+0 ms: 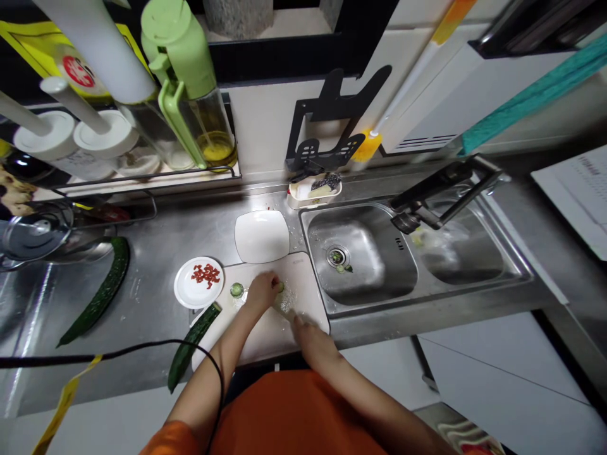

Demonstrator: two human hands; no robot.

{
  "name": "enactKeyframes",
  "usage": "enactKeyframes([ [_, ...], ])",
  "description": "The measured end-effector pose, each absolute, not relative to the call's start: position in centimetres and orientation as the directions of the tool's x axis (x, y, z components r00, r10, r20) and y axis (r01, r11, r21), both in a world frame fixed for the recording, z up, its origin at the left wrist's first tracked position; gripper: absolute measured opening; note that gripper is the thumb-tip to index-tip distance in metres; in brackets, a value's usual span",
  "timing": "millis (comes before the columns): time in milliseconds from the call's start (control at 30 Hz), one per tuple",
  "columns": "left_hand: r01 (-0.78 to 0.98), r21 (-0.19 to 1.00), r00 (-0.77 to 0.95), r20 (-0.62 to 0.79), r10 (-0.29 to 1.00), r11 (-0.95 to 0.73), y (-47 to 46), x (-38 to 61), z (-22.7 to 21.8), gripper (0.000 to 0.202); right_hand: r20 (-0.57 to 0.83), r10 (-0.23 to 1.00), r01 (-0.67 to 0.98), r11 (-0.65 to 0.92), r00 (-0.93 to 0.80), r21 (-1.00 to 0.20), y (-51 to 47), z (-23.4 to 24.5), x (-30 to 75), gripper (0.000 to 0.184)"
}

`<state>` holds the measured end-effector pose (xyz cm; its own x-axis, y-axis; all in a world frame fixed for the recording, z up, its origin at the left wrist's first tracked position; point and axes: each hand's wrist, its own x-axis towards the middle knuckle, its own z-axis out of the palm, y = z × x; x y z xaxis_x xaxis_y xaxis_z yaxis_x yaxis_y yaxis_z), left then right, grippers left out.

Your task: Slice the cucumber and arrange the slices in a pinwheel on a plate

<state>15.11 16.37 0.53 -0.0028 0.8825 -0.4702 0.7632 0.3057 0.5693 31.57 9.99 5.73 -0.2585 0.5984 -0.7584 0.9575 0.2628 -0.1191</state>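
My left hand (262,289) rests curled on a small green piece of cucumber (281,286) on the white cutting board (265,332). My right hand (303,328) is closed around a knife handle; its blade (283,309) points toward the left hand. A cut round cucumber slice (236,290) lies just left of my left hand. A long cucumber piece (192,344) lies across the board's left edge.
A whole cucumber (97,294) lies on the steel counter at left. A small round plate with red chopped bits (198,281) and an empty square white dish (262,235) sit behind the board. A double sink (379,253) with a tap (441,196) is at right.
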Motion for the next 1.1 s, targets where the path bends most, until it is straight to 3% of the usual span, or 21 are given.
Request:
enactKeyframes([
  [133, 0.744, 0.567, -0.088, -0.442, 0.893, 0.354, 15.6, 13.8, 0.6, 0.018, -0.767, 0.589, 0.960, 0.250, -0.255, -0.127, 10.1, 6.1, 31.5, 0.052],
  [433, 0.663, 0.557, -0.318, -0.395, 0.862, 0.500, 11.9, 10.9, -0.4, 0.015, -0.794, 0.544, 0.958, 0.233, -0.272, -0.169, 10.7, 7.0, 31.5, 0.061],
  [767, 0.528, 0.579, -0.439, -0.440, 0.783, 0.621, 9.9, 10.9, -1.0, 0.016, -0.807, 0.509, 0.949, 0.244, -0.301, -0.200, 10.7, 6.9, 32.2, 0.073],
  [1100, 0.555, 0.542, -0.459, -0.433, 0.776, 0.631, 9.7, 10.9, -1.0, 0.018, -0.743, 0.571, 0.930, 0.305, -0.350, -0.204, 10.9, 7.5, 29.5, 0.052],
])
